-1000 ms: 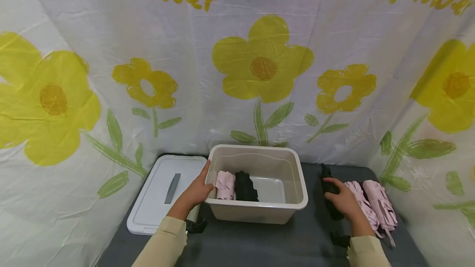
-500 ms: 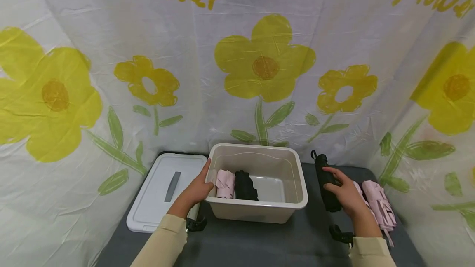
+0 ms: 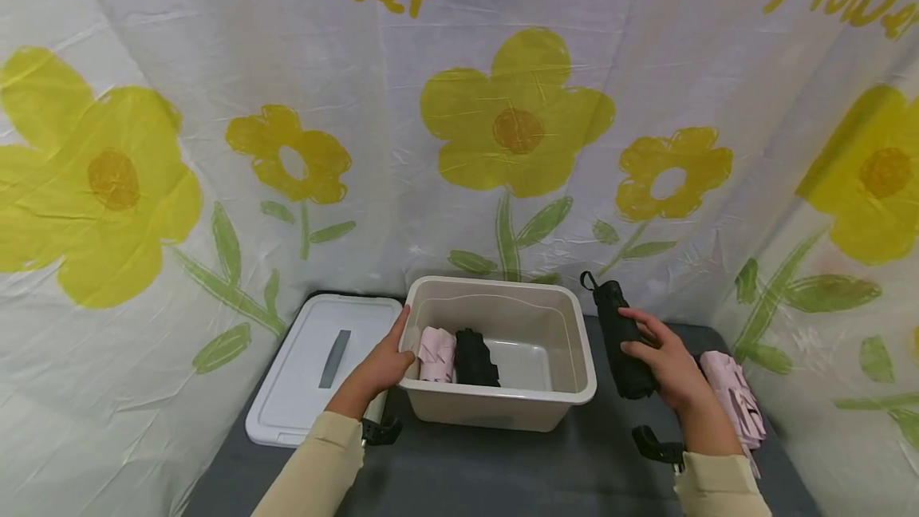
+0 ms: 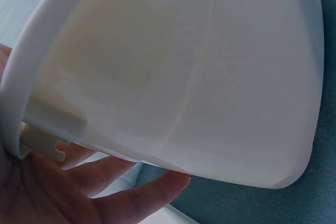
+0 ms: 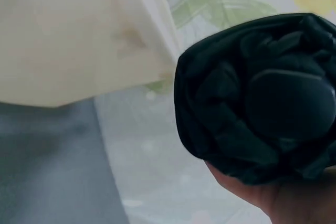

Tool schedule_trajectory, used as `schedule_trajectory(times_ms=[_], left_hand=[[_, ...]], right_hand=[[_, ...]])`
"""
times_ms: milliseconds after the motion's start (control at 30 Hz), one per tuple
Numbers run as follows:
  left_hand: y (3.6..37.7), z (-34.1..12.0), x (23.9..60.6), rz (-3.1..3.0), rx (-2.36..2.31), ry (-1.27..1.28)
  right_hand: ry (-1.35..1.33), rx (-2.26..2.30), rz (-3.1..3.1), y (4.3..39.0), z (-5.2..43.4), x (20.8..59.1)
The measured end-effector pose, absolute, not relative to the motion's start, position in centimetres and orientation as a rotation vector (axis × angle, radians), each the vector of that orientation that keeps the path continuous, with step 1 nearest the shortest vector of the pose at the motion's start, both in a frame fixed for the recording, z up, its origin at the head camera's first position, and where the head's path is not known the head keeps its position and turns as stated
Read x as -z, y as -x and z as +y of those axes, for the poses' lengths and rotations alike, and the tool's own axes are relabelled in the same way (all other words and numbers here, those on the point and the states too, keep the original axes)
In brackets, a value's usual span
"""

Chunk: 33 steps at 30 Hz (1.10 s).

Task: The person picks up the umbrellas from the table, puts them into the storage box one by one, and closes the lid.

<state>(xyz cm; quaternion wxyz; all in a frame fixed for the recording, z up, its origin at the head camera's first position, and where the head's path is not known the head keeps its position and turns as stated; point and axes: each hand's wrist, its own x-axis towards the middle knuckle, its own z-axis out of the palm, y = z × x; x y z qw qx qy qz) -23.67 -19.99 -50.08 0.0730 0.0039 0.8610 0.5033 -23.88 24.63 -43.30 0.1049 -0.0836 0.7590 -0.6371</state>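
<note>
My right hand grips a black folded umbrella, raised off the table to the right of a beige storage box. In the right wrist view, the rumpled end of this umbrella faces the camera. My left hand holds the left rim of the box; the left wrist view shows its fingers along the outer wall. Inside the box, a pink folded umbrella lies at the left, beside another black folded umbrella. A pink folded umbrella lies right of my right hand.
A white lid with a grey handle lies left of the box on the dark table. A flower-printed curtain hangs close behind the box and along both sides. My right forearm covers part of the right-hand area.
My right hand has lifted the black umbrella off the table and carried it left and up, closer to the box. The left hand stays on the rim.
</note>
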Motion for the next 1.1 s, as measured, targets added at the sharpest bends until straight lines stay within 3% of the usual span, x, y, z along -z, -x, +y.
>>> schedule_trajectory(times_ms=[433,1100], left_hand=[[23.8,-19.7,50.3,2.578,-1.521,-0.021],[23.7,-20.1,49.9,2.593,-1.486,0.008]], right_hand=[[0.488,1.833,2.095,24.4,22.3,41.5],[0.604,1.502,2.184,27.2,17.3,40.7]])
